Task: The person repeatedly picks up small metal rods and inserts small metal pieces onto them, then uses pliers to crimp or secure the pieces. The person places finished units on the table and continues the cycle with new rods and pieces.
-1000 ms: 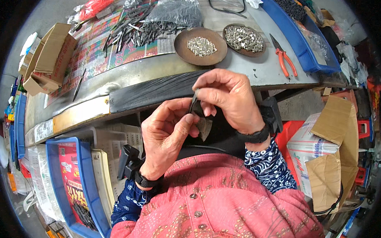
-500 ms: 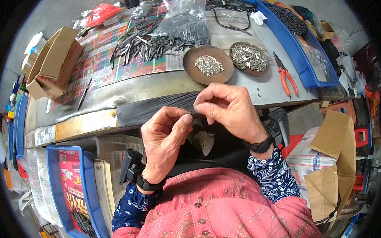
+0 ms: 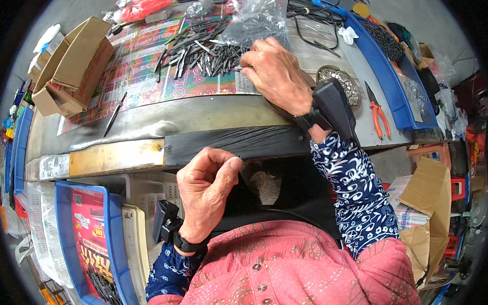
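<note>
My left hand (image 3: 210, 188) is closed in a pinch in front of the table's near edge; whatever lies between its thumb and forefinger is too small to make out. My right hand (image 3: 279, 73) reaches over the table, fingers bent together at the right end of a pile of thin dark strips (image 3: 200, 54). Its fingertips touch or nearly touch the strips, and I cannot make out what they hold. Beneath that hand, a brown round dish is almost wholly covered. Right of the wrist stands a second dish holding small shiny metal pieces (image 3: 342, 83).
Red-handled pliers (image 3: 380, 118) lie at the table's right, beside a long blue tray (image 3: 400, 85). A clear plastic bag (image 3: 261, 17) rests behind the strips. An open cardboard box (image 3: 72, 72) and a thin dark tool (image 3: 115, 115) are at left. A blue bin (image 3: 113, 221) stands below.
My right hand has moved away from my left hand, forward to the strip pile, now covering the dish of small metal pins. My left hand keeps its pinch. The view has shifted slightly.
</note>
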